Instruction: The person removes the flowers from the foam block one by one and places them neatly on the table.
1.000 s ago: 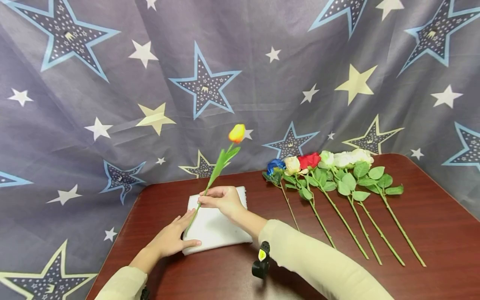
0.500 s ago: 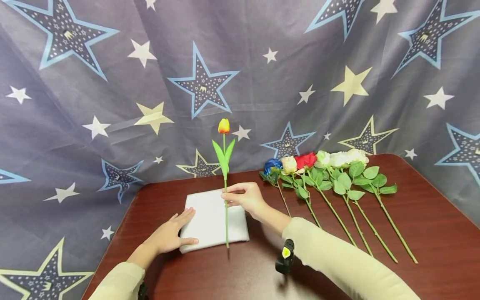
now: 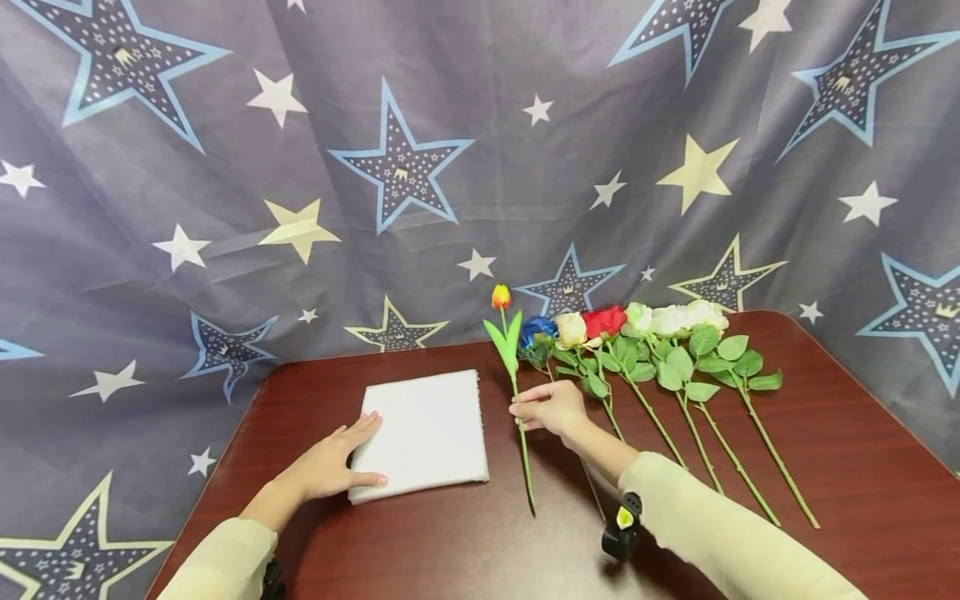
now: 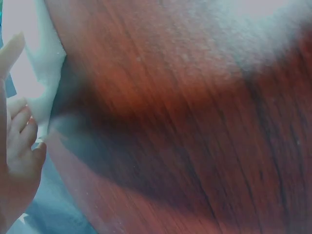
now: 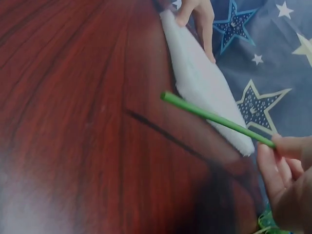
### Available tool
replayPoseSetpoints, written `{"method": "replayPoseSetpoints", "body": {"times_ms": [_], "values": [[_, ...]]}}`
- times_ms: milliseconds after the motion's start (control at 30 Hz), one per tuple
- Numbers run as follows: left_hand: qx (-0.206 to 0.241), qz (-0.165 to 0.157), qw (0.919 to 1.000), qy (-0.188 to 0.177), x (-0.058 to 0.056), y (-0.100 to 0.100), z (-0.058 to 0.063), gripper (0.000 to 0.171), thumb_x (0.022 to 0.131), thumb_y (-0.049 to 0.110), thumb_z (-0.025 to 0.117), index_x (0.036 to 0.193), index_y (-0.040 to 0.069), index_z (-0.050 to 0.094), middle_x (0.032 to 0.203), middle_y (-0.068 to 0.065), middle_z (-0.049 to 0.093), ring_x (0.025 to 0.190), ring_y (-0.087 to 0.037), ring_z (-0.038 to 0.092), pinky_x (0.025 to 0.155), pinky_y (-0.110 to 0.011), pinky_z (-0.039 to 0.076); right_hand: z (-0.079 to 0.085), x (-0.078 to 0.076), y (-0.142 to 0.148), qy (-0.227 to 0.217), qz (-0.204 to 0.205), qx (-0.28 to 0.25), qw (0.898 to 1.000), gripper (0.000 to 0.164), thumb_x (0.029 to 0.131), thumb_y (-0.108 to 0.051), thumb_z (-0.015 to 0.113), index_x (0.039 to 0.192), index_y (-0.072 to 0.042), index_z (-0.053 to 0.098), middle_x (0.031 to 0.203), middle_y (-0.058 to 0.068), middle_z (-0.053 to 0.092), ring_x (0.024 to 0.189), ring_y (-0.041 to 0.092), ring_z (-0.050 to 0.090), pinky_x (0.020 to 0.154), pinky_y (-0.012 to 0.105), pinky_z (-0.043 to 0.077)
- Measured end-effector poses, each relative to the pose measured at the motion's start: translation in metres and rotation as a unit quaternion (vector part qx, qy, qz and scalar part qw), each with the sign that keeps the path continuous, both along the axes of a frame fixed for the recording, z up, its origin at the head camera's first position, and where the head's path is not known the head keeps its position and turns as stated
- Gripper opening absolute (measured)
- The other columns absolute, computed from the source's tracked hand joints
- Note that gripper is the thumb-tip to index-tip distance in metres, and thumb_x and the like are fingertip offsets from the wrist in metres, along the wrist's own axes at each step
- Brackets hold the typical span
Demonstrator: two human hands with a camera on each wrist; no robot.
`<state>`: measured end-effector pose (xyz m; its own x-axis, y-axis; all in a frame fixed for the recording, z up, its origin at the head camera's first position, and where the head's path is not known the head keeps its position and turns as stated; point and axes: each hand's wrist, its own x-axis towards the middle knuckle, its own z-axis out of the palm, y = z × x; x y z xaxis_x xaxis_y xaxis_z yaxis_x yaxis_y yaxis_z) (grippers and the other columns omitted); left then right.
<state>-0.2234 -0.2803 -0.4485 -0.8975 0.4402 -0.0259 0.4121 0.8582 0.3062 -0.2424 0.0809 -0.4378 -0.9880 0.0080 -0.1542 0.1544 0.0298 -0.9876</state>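
Note:
My right hand point(image 3: 553, 410) pinches the green stem of a yellow and orange artificial tulip point(image 3: 513, 354) between thumb and fingers. The tulip stands nearly upright, between the white cloth and the row of roses, and in the right wrist view its stem point(image 5: 214, 117) casts a shadow on the table. My left hand point(image 3: 330, 467) rests with spread fingers on the left edge of a folded white cloth point(image 3: 423, 433). The left wrist view shows part of that hand point(image 4: 22, 151) at the cloth's edge point(image 4: 41, 53).
Several artificial roses lie side by side on the right of the brown wooden table point(image 3: 435, 542): a blue rose point(image 3: 537, 331), a red rose point(image 3: 604, 321) and pale ones such as the white rose point(image 3: 707, 315). A star-patterned curtain point(image 3: 420, 267) hangs behind.
My right hand has carried the tulip rightward, from over the white cloth to beside the roses. The flower has turned from slanted to nearly upright. My left hand stays on the cloth.

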Motion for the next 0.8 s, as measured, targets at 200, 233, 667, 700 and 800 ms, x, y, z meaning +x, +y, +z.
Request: {"method": "replayPoseSetpoints", "body": {"times_ms": [200,233,667,700,800], "values": [[0.001,-0.001,1.0000,-0.004,0.001,-0.004,0.001,0.101,0.073,0.065,0.069,0.147,0.004,0.038,0.156,-0.016,0.033,0.144,-0.035,0.032,0.117,-0.058,0.026,-0.006,0.006,0.008,-0.050,0.004,0.059,0.997,0.019,0.075,0.003,0.077,0.092,0.010,0.073,0.081,0.020,0.075,0.052,0.009,0.067,0.057,0.029,0.060],[0.001,0.000,1.0000,-0.004,0.001,-0.004,0.000,0.101,0.073,0.065,0.069,0.147,0.004,0.038,0.156,-0.016,0.033,0.144,-0.035,0.032,0.117,-0.058,0.026,-0.007,0.007,0.008,-0.059,0.008,0.066,0.996,0.018,0.075,0.003,0.077,0.091,0.010,0.073,0.080,0.020,0.075,0.052,0.010,0.067,0.057,0.028,0.060],[0.000,-0.001,1.0000,-0.003,-0.003,-0.005,0.005,0.099,0.072,0.059,0.074,0.146,0.004,0.039,0.155,-0.018,0.035,0.143,-0.036,0.035,0.116,-0.058,0.027,-0.011,0.003,0.011,-0.103,0.017,0.079,0.991,0.021,0.077,0.004,0.075,0.096,0.011,0.070,0.081,0.020,0.075,0.054,0.011,0.068,0.058,0.027,0.060],[-0.004,-0.002,1.0000,-0.002,-0.003,-0.005,0.007,0.099,0.072,0.059,0.074,0.146,0.003,0.040,0.154,-0.018,0.035,0.142,-0.036,0.035,0.116,-0.059,0.027,-0.011,0.002,0.010,-0.100,0.019,0.077,0.992,0.021,0.078,0.004,0.074,0.097,0.011,0.070,0.082,0.021,0.075,0.055,0.012,0.068,0.059,0.028,0.061],[-0.014,-0.004,0.9999,-0.005,-0.005,-0.003,0.012,0.100,0.071,0.059,0.075,0.145,0.001,0.040,0.154,-0.020,0.036,0.142,-0.037,0.035,0.116,-0.060,0.026,-0.008,0.002,0.011,-0.091,0.017,0.066,0.994,0.023,0.080,0.005,0.071,0.101,0.014,0.068,0.086,0.024,0.074,0.061,0.017,0.070,0.065,0.031,0.062]]}}
